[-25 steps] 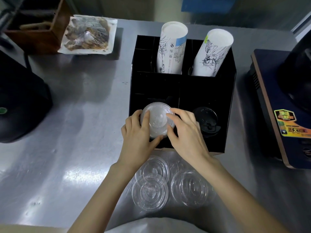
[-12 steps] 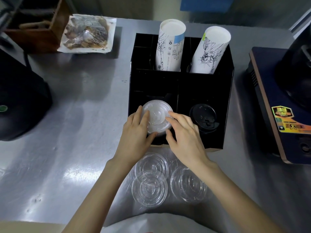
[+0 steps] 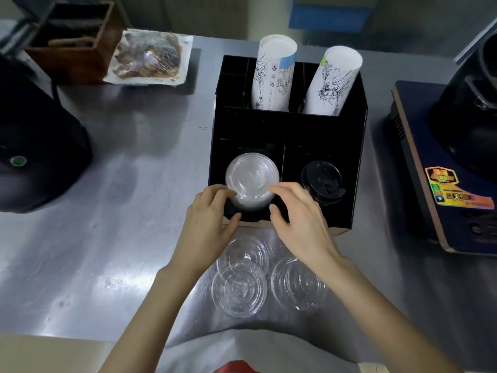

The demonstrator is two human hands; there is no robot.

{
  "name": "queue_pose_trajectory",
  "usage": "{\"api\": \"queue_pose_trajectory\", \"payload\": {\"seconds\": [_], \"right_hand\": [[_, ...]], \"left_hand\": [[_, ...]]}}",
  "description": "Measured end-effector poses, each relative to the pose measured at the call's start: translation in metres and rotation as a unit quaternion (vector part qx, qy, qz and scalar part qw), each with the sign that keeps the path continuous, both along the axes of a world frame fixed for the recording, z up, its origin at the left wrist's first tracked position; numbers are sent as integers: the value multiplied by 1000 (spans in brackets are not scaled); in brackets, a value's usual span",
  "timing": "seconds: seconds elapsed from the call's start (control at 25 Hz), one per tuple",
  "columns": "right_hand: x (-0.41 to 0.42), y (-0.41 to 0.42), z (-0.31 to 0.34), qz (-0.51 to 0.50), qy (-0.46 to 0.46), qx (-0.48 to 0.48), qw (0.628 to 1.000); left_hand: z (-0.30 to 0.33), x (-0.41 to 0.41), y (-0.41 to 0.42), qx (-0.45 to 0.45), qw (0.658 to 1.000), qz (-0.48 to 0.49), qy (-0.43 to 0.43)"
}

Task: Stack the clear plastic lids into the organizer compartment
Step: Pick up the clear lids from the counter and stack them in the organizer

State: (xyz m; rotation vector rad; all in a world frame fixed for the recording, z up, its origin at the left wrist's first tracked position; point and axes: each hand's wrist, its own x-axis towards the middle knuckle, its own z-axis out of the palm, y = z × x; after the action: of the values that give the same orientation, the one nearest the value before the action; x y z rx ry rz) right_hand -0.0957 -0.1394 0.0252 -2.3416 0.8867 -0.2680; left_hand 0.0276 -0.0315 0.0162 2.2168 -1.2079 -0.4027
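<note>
A stack of clear plastic lids [image 3: 251, 176] sits in the front left compartment of the black organizer [image 3: 359, 146]. My left hand [image 3: 209, 224] is at the stack's near left side, and my right hand [image 3: 298, 219] is at its near right side. On both hands the fingers are spread, with only the fingertips touching the stack's rim. Loose clear lids lie on the steel table in front of the organizer: one [image 3: 238, 290] at the left, one [image 3: 298, 282] at the right, and one [image 3: 246, 253] partly under my left wrist.
Black lids [image 3: 321, 181] fill the front right compartment. Two sleeves of paper cups [image 3: 274, 76] [image 3: 332, 82] stand in the rear compartments. A dark machine [image 3: 443, 168] is close on the right and a black appliance [image 3: 35, 146] on the left. A wooden box [image 3: 72, 41] and a wrapped food tray [image 3: 149, 57] are at the far left.
Both hands have slid back toward me off the stack of clear lids. They wrapped around it before; now only fingertips touch it and it rests in the compartment.
</note>
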Motion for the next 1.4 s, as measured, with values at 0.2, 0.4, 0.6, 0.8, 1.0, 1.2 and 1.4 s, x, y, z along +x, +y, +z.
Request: {"api": "queue_pose_trajectory", "payload": {"seconds": [0.2, 0.4, 0.6, 0.8, 1.0, 1.2, 1.4], "right_hand": [[-16, 17, -6, 15, 14, 39, 999], [-26, 38, -23, 66, 120, 61, 989], [-31, 52, -36, 93, 173, 52, 979], [-30, 55, -45, 101, 187, 41, 976], [-27, 56, -47, 96, 181, 37, 978], [-27, 61, -48, 82, 157, 70, 982], [-29, 62, -45, 53, 127, 84, 987]], "left_hand": [[-12, -11, 26, 13, 1000, 11, 21], [-33, -29, 51, 65, 996, 35, 41], [-49, -48, 68, 132, 988, 63, 52], [-54, -53, 73, 154, 985, 65, 48], [-56, -56, 72, 134, 986, 72, 67], [-56, -59, 74, 69, 990, 67, 107], [-50, -57, 71, 5, 993, 64, 104]]}}
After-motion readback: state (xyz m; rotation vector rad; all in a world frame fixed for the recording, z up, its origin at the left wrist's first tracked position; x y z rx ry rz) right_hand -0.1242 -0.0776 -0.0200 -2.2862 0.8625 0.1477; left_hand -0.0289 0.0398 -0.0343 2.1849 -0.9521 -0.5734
